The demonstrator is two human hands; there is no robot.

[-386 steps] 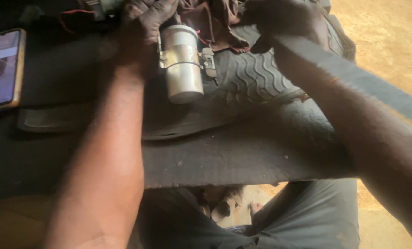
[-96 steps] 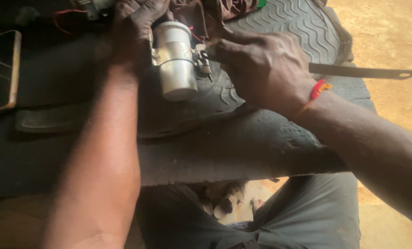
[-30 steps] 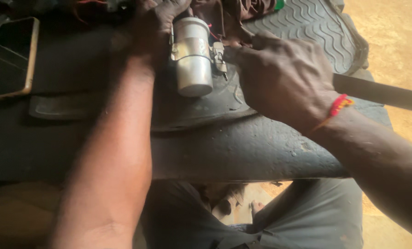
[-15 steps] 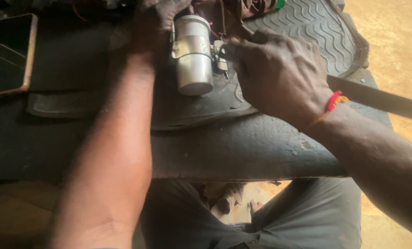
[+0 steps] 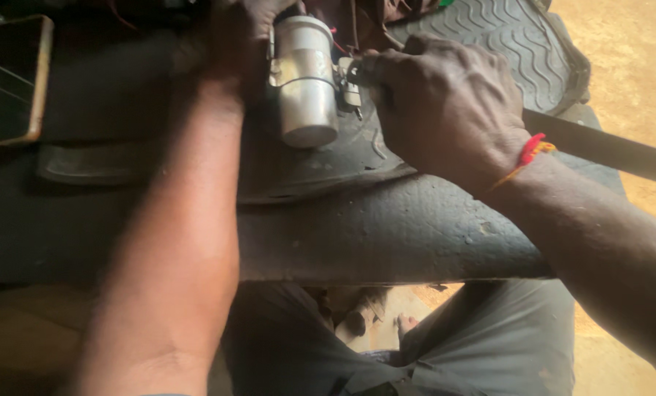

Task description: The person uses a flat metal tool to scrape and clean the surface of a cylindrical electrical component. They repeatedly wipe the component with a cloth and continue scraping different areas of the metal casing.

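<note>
Silver cylindrical motor [image 5: 306, 77] lying on its side atop ribbed black rubber mat [image 5: 504, 40], near far edge of dark counter [image 5: 387, 235]. Left hand [image 5: 243, 44] wrapped around far end and side of cylinder, grip closed on it, steadying. Right hand [image 5: 442, 103] pressed against small metal terminal block [image 5: 350, 81] on cylinder's right flank, fingertips pinched narrow on something there; whether a fastener or small tool sits in that pinch cannot be told, hidden by knuckles. Judgement: work best done with left hand clamping firm so body cannot roll on the curved mat, right hand applying short controlled turns, wrist kept low. Red wires [image 5: 335, 40] just behind terminal, worth keeping clear of fingers. Red thread band [image 5: 533, 150] on right wrist. Room: phone with gold-rimmed case [image 5: 9, 81] well apart at left, near counter's left end. Long flat dark bar [image 5: 607, 147] running out to the right under right forearm, overhanging counter edge; elbow sweep could knock it. Near edge of counter close to lap, grey trousers [image 5: 445, 345] below; sandy ground [image 5: 629, 66] beyond at right. Open space mostly between the forearms.
</note>
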